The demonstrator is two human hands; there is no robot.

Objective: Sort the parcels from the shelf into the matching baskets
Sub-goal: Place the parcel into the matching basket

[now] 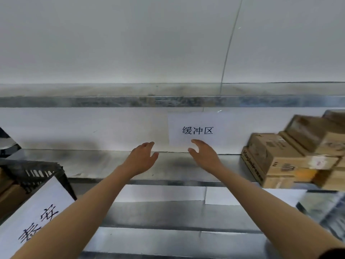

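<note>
Both my arms reach forward over a metal shelf (104,165). My left hand (142,157) and my right hand (203,154) hover side by side above its bare middle, palms facing each other, fingers relaxed and holding nothing. A stack of brown cardboard parcels (291,154) sits on the shelf at the right, apart from my right hand. A black basket (37,174) with a white paper label (35,217) stands at the lower left, with brown boxes inside it.
A white paper sign with three printed characters (197,130) is stuck on the wall behind my hands. Another metal shelf (168,101) runs above. A second basket (324,212), blurred, shows at the lower right. Lower shelf levels lie beneath my arms.
</note>
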